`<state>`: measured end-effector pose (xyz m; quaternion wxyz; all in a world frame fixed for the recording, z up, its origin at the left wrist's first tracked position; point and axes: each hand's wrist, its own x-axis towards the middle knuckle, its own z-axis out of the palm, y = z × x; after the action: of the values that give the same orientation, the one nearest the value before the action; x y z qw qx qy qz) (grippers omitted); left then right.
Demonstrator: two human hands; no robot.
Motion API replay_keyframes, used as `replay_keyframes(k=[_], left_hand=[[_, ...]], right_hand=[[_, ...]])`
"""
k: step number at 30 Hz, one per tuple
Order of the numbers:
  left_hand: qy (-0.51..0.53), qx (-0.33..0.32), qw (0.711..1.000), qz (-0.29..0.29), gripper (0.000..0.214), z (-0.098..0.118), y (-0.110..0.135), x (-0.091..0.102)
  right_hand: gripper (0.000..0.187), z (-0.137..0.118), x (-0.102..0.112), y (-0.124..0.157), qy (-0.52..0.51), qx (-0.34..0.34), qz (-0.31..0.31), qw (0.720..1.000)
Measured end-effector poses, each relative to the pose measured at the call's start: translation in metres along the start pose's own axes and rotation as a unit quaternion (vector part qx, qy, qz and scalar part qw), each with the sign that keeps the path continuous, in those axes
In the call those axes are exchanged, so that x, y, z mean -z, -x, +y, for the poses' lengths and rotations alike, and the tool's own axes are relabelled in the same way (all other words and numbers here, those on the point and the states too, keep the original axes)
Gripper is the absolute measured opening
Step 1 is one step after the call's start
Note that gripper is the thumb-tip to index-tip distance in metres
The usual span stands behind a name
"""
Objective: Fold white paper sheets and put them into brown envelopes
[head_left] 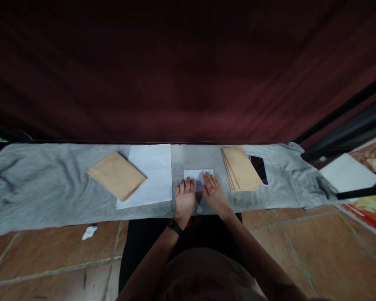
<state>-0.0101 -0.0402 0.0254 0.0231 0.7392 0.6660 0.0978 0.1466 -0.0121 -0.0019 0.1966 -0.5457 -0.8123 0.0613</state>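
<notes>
A small white piece of paper, apparently folded (199, 172), lies on the grey cloth in front of me. My left hand (185, 198) rests flat with its fingertips on the paper's left part. On the right part, my right hand (213, 192) presses down with stretched fingers, angled toward the left. Neither hand grips anything. The paper's near edge is partly hidden under the hands, and a shadow falls between them. A dark band (174, 226) circles my left wrist.
Left of my hands, brown envelopes (116, 175) overlap white paper sheets (156, 175). To the right are several fanned brown envelopes (241, 169) and a phone (258, 168). Grey cloth (50, 184) covers the narrow surface. A dark red curtain (188, 83) hangs behind; a white scrap (89, 232) lies on the floor.
</notes>
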Motion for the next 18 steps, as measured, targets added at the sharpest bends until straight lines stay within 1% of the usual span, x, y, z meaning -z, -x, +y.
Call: replay_keyframes(k=[3,6,12,18], left_hand=[[-0.013,0.002,1.000,-0.005,0.054,-0.001,0.000,0.000],[-0.025,0.003,1.000,-0.009,0.054,-0.001,0.000,0.000],[-0.006,0.006,1.000,-0.009,0.054,-0.002,-0.001,-0.001],[-0.009,-0.001,1.000,-0.001,0.050,-0.003,0.000,-0.001]], right_hand=[[0.049,-0.013,-0.005,-0.012,-0.019,0.044,-0.022,0.999],[0.048,-0.020,-0.009,-0.020,-0.028,0.056,-0.037,0.997],[0.048,-0.019,-0.011,-0.022,-0.005,0.043,-0.035,0.998],[0.047,-0.011,-0.009,-0.017,0.015,-0.007,-0.010,1.000]])
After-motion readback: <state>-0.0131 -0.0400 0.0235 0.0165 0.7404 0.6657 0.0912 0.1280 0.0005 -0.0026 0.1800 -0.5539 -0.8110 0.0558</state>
